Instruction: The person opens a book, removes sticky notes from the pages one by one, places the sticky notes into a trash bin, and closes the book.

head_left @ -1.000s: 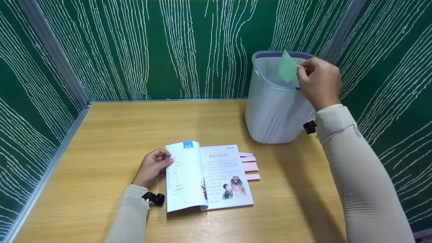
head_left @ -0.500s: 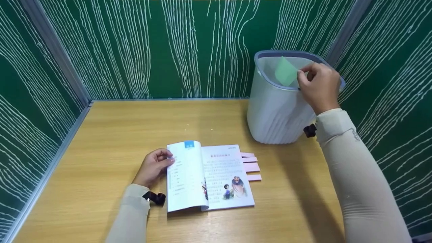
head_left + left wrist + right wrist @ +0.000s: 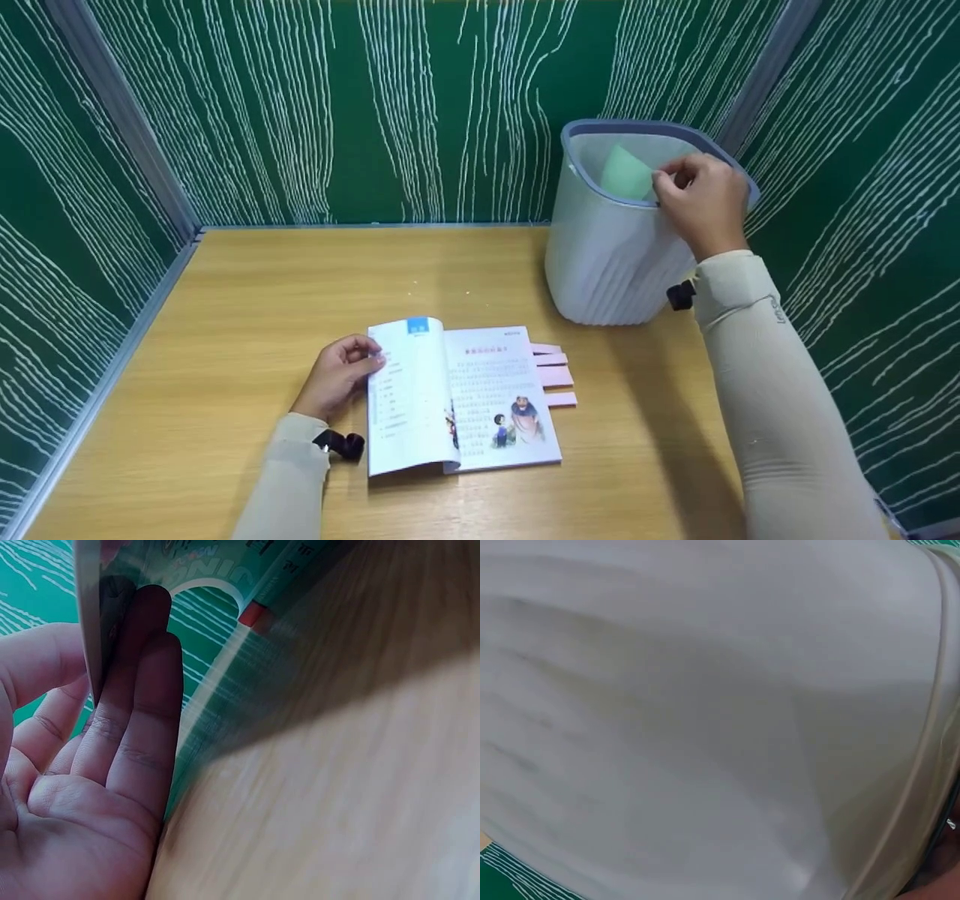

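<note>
An open book [image 3: 480, 435] lies on the wooden table, with printed pages and a colour drawing on the right one. My left hand [image 3: 330, 377] grips its left side, thumb on the page and fingers behind; the left wrist view shows those fingers [image 3: 142, 712] against the green cover [image 3: 214, 570]. At the back right, my right hand [image 3: 709, 202] pinches a green slip of paper [image 3: 624, 174] between thumb and index finger. The slip hangs within the mouth of a white waste bin [image 3: 611, 262], its lower part hidden behind the near rim. The bin's wall [image 3: 705, 727] fills the right wrist view.
Several pink paper strips [image 3: 555, 376] stick out from the book's right edge. Green walls [image 3: 450, 112] with white wavy lines stand behind the table [image 3: 315, 270] and on both sides. Tiny white specks lie on the table above the book.
My right hand has lowered the green slip from above the bin's rim into its mouth. The left hand keeps its grip on the book.
</note>
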### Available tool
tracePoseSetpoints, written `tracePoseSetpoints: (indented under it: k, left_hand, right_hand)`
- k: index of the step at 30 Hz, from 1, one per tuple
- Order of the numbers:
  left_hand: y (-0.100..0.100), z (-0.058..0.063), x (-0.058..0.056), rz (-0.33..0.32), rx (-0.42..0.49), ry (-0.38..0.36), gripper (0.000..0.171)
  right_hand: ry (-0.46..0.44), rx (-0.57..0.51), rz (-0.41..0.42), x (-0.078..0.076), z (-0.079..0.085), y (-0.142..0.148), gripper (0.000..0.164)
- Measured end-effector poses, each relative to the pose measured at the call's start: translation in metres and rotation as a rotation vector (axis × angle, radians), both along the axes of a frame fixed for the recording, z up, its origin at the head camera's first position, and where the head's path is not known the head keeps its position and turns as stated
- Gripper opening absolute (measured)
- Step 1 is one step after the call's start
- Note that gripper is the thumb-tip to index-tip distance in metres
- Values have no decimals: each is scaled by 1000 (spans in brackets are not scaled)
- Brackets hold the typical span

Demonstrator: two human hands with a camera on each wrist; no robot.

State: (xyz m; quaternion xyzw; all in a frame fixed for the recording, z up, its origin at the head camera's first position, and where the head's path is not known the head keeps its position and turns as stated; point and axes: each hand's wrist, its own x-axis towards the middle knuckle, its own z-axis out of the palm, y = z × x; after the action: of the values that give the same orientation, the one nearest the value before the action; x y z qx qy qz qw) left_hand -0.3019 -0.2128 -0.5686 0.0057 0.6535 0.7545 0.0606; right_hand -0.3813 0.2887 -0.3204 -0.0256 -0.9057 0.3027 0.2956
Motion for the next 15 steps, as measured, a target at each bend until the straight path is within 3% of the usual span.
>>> tracePoseSetpoints:
  k: [6, 15]
  left_hand:
    - [-1, -2, 2, 5, -28, -15, 21]
    - [0, 2, 1, 5, -47, 2, 21]
  right_hand:
    - [-50, -2, -1, 1, -4, 0, 44]
    - [-64, 0, 0, 4, 2, 0, 44]
